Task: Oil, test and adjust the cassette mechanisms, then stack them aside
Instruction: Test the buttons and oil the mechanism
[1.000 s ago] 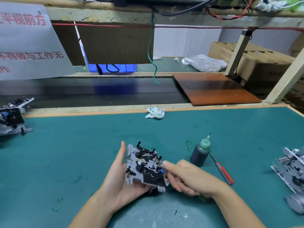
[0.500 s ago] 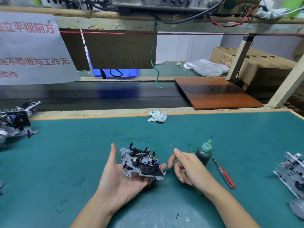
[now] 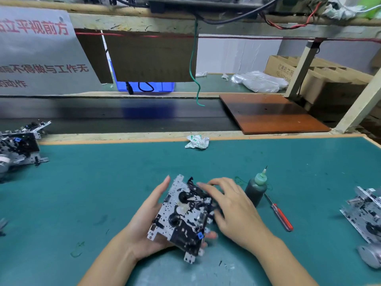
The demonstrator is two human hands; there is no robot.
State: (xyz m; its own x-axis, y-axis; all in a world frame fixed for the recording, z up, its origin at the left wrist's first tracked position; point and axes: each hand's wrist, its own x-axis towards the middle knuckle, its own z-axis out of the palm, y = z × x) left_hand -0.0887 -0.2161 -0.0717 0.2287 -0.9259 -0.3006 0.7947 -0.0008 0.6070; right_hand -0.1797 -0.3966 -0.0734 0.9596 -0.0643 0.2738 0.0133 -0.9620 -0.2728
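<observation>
Left hand point(image 3: 148, 223) cupped palm-up (thumb raised), right hand point(image 3: 233, 211) fingers extended, palm down.

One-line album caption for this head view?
Left hand cradles a cassette mechanism while right hand works its parts beside the oil bottle.

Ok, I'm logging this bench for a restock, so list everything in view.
cassette mechanism: one, silver and black, held above the mat
other mechanisms: a pile at the left edge, more at the right edge
oil bottle: one, dark with green nozzle, upright on the mat
screwdriver: one, red handle, lying right of the bottle
crumpled wrapper: one, white and green, far mat edge
green mat: one, covers the bench
brown board: one, behind the mat
left hand: holds the mechanism
right hand: fingers resting on the mechanism
</observation>
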